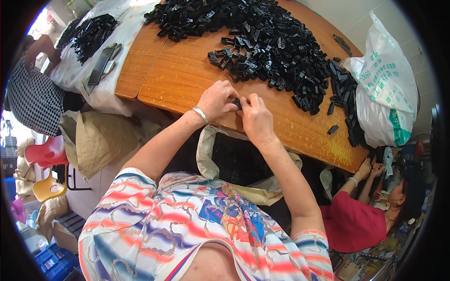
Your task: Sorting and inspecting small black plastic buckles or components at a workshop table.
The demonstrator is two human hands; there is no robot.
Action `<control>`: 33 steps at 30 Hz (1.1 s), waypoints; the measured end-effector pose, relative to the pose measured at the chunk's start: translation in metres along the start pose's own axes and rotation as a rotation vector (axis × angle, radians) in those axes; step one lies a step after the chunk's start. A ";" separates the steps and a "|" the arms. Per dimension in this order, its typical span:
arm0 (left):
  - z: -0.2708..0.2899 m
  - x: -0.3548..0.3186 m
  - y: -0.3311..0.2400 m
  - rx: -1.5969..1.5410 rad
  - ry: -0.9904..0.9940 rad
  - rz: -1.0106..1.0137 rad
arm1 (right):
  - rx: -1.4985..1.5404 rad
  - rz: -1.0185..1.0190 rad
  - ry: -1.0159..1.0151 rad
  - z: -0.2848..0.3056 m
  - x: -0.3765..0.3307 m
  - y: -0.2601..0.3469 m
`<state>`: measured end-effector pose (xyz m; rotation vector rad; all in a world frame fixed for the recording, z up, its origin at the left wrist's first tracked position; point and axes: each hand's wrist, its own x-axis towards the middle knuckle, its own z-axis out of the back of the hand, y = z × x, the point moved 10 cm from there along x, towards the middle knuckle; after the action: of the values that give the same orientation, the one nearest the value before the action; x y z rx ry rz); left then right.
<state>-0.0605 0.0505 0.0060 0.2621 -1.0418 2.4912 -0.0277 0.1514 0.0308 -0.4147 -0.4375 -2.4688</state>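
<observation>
My left hand (216, 100), with a silvery bracelet at its wrist, and my right hand (257, 121) meet over the table's near edge. Between their fingertips is a small black plastic piece (237, 103), mostly hidden by the fingers. Both hands are closed on it. Just beyond them, a large heap of similar black plastic pieces (272, 51) covers much of the wooden table (176, 77). Below my forearms, against the table edge, an open pale sack (205, 154) gapes; its inside looks dark.
A white plastic bag (386, 89) stands at the table's right end, beside more black pieces (344, 93). One person (356, 218) in dark red works at the right, another (35, 89) in checks at the left. A brown sack (101, 140) and small chairs (47, 152) are at left.
</observation>
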 end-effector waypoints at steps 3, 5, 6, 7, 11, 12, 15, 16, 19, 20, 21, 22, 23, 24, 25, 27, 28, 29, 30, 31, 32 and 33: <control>-0.001 0.000 -0.002 -0.005 -0.011 -0.017 | -0.011 0.012 -0.068 0.004 -0.008 -0.003; 0.002 0.003 -0.011 -0.006 0.003 -0.113 | -0.010 0.016 -0.128 0.013 -0.013 -0.007; 0.000 0.005 -0.004 -0.137 0.062 -0.045 | 0.068 -0.042 -0.083 0.013 -0.019 -0.013; -0.003 0.006 0.002 -0.265 0.123 0.025 | 0.148 -0.099 -0.039 0.010 -0.025 -0.018; 0.024 0.009 0.047 -0.282 -0.242 0.370 | 0.252 -0.153 0.014 0.032 -0.078 0.003; 0.025 0.012 0.047 -0.215 -0.271 0.372 | 0.255 -0.145 0.067 0.031 -0.089 0.007; 0.028 0.026 0.044 -0.055 -0.333 0.389 | 0.250 -0.161 0.132 0.029 -0.103 -0.001; 0.025 0.032 0.044 -0.013 -0.345 0.381 | 0.225 -0.167 0.099 0.034 -0.102 -0.013; 0.022 0.033 0.052 -0.051 -0.376 0.411 | 0.120 -0.222 -0.096 0.063 -0.073 -0.065; 0.022 0.032 0.054 -0.067 -0.393 0.403 | 0.069 -0.285 -0.140 0.070 -0.065 -0.087; 0.022 0.032 0.048 -0.103 -0.374 0.385 | 0.017 -0.352 -0.183 0.077 -0.060 -0.108; 0.022 0.032 0.042 -0.076 -0.349 0.347 | -0.033 -0.382 -0.197 0.078 -0.053 -0.123; 0.022 0.031 0.036 -0.047 -0.326 0.311 | -0.083 -0.410 -0.210 0.079 -0.047 -0.135; 0.024 0.030 0.024 -0.026 -0.332 0.221 | -0.138 -0.462 -0.159 0.074 -0.043 -0.148; 0.023 0.031 0.007 0.017 -0.292 0.110 | -0.193 -0.512 -0.105 0.069 -0.040 -0.158; 0.010 0.033 -0.027 0.103 -0.161 -0.082 | -0.232 -0.533 -0.059 0.058 -0.039 -0.172; 0.000 0.032 -0.040 0.188 -0.087 -0.170 | -0.248 -0.528 -0.044 0.054 -0.035 -0.172; -0.012 0.031 -0.051 0.270 -0.010 -0.258 | -0.266 -0.524 -0.027 0.050 -0.033 -0.172; -0.026 0.030 -0.051 0.241 0.037 -0.281 | -0.262 -0.520 -0.023 0.049 -0.033 -0.172; -0.029 0.030 -0.052 0.242 0.038 -0.275 | -0.239 -0.511 0.002 0.050 -0.032 -0.169; -0.033 0.029 -0.053 0.220 0.055 -0.277 | -0.217 -0.504 0.028 0.050 -0.031 -0.164; -0.035 0.027 -0.054 0.198 0.073 -0.278 | -0.214 -0.503 0.033 0.051 -0.033 -0.160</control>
<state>-0.0611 0.1179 0.0242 0.3474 -0.6787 2.3306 -0.0885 0.3112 0.0296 -0.3839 -0.2881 -3.0234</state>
